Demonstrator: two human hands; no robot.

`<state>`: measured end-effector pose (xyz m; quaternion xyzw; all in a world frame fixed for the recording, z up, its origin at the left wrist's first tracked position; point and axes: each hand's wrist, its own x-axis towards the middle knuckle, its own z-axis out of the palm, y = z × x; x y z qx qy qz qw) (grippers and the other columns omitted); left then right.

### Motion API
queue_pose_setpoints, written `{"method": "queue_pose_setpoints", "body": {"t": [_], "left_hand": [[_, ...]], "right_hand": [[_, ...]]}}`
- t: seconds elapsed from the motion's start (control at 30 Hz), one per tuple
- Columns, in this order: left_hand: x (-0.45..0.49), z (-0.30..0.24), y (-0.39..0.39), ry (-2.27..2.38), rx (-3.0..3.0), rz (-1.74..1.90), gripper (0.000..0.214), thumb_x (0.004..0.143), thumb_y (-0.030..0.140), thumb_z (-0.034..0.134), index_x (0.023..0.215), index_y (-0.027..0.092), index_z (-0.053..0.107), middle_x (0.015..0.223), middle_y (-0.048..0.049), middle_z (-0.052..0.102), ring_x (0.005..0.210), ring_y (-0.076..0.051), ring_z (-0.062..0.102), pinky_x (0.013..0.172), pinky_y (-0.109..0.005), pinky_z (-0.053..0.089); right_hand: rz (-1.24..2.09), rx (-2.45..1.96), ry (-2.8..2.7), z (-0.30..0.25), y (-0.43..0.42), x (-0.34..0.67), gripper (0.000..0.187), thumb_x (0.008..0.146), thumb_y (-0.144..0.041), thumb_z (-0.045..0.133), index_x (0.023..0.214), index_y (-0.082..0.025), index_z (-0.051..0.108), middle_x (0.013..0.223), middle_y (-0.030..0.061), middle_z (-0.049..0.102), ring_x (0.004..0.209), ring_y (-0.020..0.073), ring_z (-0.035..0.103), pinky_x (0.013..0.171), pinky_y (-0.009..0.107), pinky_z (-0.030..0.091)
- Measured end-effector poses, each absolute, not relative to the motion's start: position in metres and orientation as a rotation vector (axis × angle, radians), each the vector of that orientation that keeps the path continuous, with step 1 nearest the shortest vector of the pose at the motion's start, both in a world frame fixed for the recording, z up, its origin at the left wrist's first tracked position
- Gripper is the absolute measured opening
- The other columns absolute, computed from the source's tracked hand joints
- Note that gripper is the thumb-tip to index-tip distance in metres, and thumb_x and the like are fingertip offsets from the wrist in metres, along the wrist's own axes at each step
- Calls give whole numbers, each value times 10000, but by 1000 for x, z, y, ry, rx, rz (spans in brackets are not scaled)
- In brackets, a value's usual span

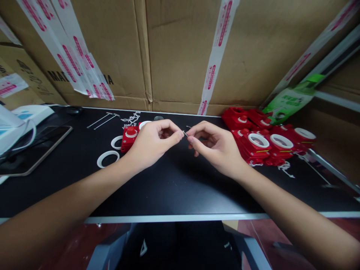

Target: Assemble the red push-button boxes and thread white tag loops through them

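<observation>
My left hand (157,140) and my right hand (215,144) meet above the middle of the black table (174,195). Between their fingertips is a small thin metal piece (185,133), pinched from both sides; it is too small to name more exactly. Another thin tip shows by the right index finger. Behind my left wrist sits a red box with a red knob (131,133), partly covered by the hand. Two white rings, a larger one (108,159) and a smaller one (116,142), lie left of that box.
Several red boxes with white rings (254,144) are grouped at the right, near a green bottle (292,97). Thin metal rods (104,120) and tangled white pieces (131,118) lie at the back left. A dark-screened device (39,150) rests far left. Cardboard (180,56) walls the back.
</observation>
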<state>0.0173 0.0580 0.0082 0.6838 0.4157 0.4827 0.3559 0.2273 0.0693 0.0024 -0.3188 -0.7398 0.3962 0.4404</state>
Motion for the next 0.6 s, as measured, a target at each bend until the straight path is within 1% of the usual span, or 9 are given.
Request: {"method": "queue_pose_setpoints", "body": {"t": [0.07, 0.17, 0.27, 0.33, 0.5, 0.6], "left_hand": [[17, 8, 59, 1069, 1747, 1249, 182, 891, 339, 758, 870, 159, 778, 872, -46, 787, 813, -189, 704, 755, -296, 539], [16, 7, 60, 1105, 1743, 1234, 202, 889, 357, 782, 917, 162, 824, 906, -54, 807, 812, -191, 707, 740, -293, 543], [15, 7, 60, 1152, 1773, 1207, 230, 889, 389, 791, 929, 168, 841, 897, -50, 806, 784, -182, 691, 721, -287, 529], [15, 6, 61, 1178, 1790, 1180, 258, 886, 416, 792, 936, 169, 842, 886, -46, 799, 765, -175, 677, 710, -287, 517], [15, 6, 60, 1284, 1829, 1129, 284, 884, 434, 754, 885, 156, 813, 805, -32, 751, 699, -162, 631, 636, -287, 460], [16, 5, 58, 1345, 1946, 1121, 214, 905, 356, 707, 842, 166, 786, 716, 2, 691, 638, -144, 589, 609, -285, 424]], "right_hand": [[896, -812, -1870, 3, 71, 230, 186, 957, -374, 760, 1027, -203, 739, 923, 56, 720, 758, 176, 686, 580, 288, 602], [678, -823, -1963, 5, 74, 234, 124, 981, -328, 728, 1014, -215, 762, 973, 69, 733, 808, 195, 692, 621, 310, 589], [444, -773, -2055, 7, 76, 236, 69, 984, -253, 714, 993, -216, 772, 951, 64, 735, 820, 193, 688, 641, 313, 567], [303, -702, -2102, 6, 77, 236, 71, 984, -206, 701, 994, -212, 771, 930, 61, 734, 812, 187, 683, 651, 310, 561], [38, -531, -2196, 2, 80, 237, 108, 983, -125, 663, 1026, -181, 745, 942, 72, 711, 810, 174, 679, 681, 297, 567], [13, -521, -2227, 0, 80, 238, 115, 986, -114, 651, 1034, -180, 732, 953, 77, 707, 827, 179, 692, 687, 291, 568]]}}
